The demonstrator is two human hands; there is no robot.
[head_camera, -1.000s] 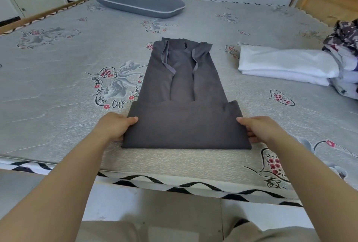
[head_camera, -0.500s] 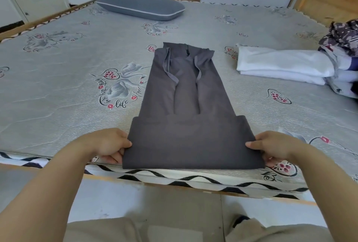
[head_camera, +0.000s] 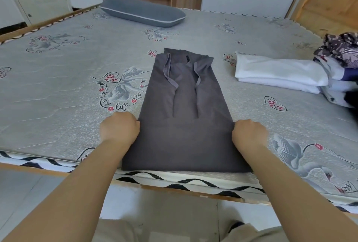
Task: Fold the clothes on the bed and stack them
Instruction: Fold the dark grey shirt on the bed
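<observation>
A dark grey pair of trousers (head_camera: pixel 186 106) lies lengthwise on the bed (head_camera: pixel 58 96), waistband and drawstrings at the far end, its near end at the bed's front edge. My left hand (head_camera: pixel 120 128) grips the garment's left edge with curled fingers, about halfway along. My right hand (head_camera: pixel 249 135) grips the right edge at the same level. A folded white garment (head_camera: pixel 279 73) lies to the right, beside a heap of patterned and white clothes (head_camera: pixel 341 67) at the right edge.
A grey pillow (head_camera: pixel 143 14) lies at the far side of the bed. A wooden bed frame (head_camera: pixel 174 187) runs along the front edge, with tiled floor below. White cabinets and a wooden door stand behind the bed.
The trousers slid toward me to the bed's front edge. Both hands have moved from the near folded corners forward along the sides. The near fold's upper edge no longer shows.
</observation>
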